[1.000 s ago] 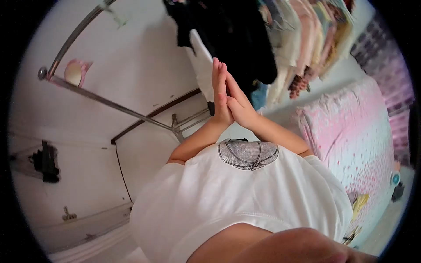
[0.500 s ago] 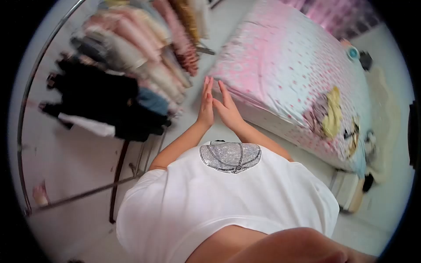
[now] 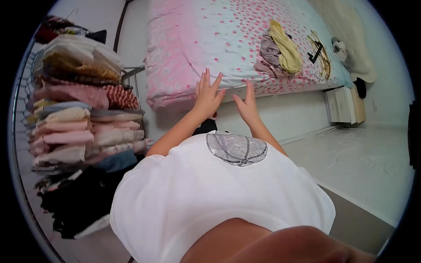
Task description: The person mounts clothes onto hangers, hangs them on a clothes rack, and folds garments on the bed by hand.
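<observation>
Fingers spread and holding nothing, my left hand (image 3: pixel 208 95) is raised before the near side of the bed (image 3: pixel 188 52). My right hand (image 3: pixel 247 104) is to its right, also bare, thumb and fingers apart. A gap separates the two hands. Whether either one touches the bed's edge I cannot tell. A pink and pale blue sheet with red spots covers the bed. Beyond my right hand, a yellow cloth (image 3: pixel 285 48) and a greyish-mauve cloth (image 3: pixel 269 50) lie crumpled together on the sheet.
Left of me, a metal rack holds many hanging clothes (image 3: pixel 70 131), with black garments (image 3: pixel 83 199) nearest. Gold-coloured hangers (image 3: pixel 324 57) and a small black item (image 3: pixel 315 52) lie on the bed. A white box (image 3: pixel 340 105) stands on the floor by the bed's right end.
My view has swung to the right, so the bed and cloths sit further left and the rack lies along the left side. My hands, close together before, are now apart.
</observation>
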A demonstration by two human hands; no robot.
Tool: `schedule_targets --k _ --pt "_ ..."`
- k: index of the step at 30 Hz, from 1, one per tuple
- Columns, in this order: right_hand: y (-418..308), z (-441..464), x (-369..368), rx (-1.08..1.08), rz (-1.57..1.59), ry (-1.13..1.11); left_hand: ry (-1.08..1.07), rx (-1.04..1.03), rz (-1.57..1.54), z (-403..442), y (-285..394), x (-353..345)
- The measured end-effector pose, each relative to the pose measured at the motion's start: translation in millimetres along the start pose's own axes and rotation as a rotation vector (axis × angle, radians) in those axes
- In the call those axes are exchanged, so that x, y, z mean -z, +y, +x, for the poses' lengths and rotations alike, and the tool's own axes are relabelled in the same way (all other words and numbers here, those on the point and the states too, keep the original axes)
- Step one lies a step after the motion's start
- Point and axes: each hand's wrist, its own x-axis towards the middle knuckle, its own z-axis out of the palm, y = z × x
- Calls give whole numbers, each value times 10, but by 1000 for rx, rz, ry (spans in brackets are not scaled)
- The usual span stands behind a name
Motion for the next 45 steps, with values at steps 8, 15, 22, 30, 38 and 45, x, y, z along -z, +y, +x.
schedule_targets --k 8,15,22,30,38,45 --pt "516 519 391 -149 -353 199 -274 -119 177 928 -220 -210" --pt "629 1210 465 -176 -499 202 -299 -214 149 1743 -407 -302" --pt "739 1698 405 -220 -618 88 -358 -278 258 2243 -473 -523" --pt "1227 2079 904 -275 -570 89 -314 -235 272 2760 -350 -978" --pt "2209 2783 1776 -323 -577 -63 -251 -83 312 3458 -131 -1881" --pt "3700 3468 2415 -490 -738 -227 -279 162 301 3803 -157 -3012"
